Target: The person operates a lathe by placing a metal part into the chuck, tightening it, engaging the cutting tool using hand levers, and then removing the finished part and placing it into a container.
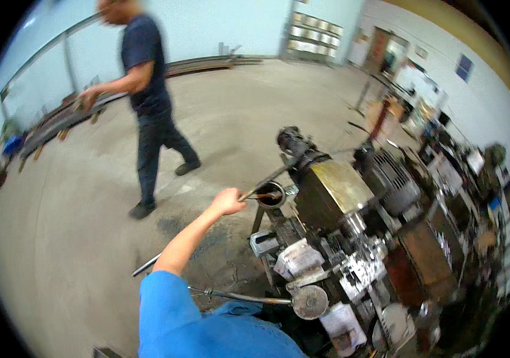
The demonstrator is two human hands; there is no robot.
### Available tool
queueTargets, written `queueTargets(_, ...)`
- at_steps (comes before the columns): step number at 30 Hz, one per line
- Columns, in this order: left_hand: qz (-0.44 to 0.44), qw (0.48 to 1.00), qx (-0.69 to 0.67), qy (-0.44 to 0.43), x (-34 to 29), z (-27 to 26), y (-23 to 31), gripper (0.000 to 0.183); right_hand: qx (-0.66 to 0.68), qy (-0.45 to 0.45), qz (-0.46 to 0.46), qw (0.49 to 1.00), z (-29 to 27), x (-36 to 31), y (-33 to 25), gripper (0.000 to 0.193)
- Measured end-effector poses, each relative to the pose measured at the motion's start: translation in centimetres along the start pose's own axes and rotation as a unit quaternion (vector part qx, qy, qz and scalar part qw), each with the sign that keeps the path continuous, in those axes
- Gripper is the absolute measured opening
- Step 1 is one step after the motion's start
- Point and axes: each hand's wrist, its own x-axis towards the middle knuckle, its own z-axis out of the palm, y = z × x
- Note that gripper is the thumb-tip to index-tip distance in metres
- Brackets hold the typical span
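My left hand (229, 201) reaches forward at the end of my outstretched, blue-sleeved arm. Its fingers are closed round the near end of a thin dark rod (267, 180). From my fist the rod slants up and right toward the dark head of a machine (299, 154); whether it joins the machine, I cannot tell. Just right of my hand is a round open can (271, 195), with something brownish inside that is too blurred to name. My right hand is out of the picture.
Right of my arm, the greasy machine carries a box-shaped housing (338, 186) and a finned motor (393, 178). A metal lever (237, 295) with a round hub crosses before me. A person (150, 77) in dark clothes walks at the left, near long metal bars (58, 122).
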Motion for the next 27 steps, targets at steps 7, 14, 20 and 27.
queueTargets(7, -0.036, 0.99, -0.106, -0.086, -0.7, -1.5, 0.8, 0.026, 0.278, 0.155, 0.011, 0.948, -5.7, -13.5, -5.8, 0.046)
queueTargets(14, -0.084, 0.974, -0.148, -0.149, 4.1, 0.4, -6.2, 0.04, 0.147, 0.281, -0.001, 0.949, -2.4, -25.2, 11.0, 0.026)
queueTargets(20, -0.094, 0.978, -0.102, -0.154, 4.3, 1.4, -2.8, 0.041, 0.169, -0.015, 0.269, 0.948, -1.2, -33.7, 14.1, 0.023)
queueTargets(27, -0.088, 0.978, -0.107, -0.154, 3.3, 1.2, -2.1, 0.043, -0.019, -0.191, 0.137, 0.972, 7.9, -28.9, 14.4, 0.032)
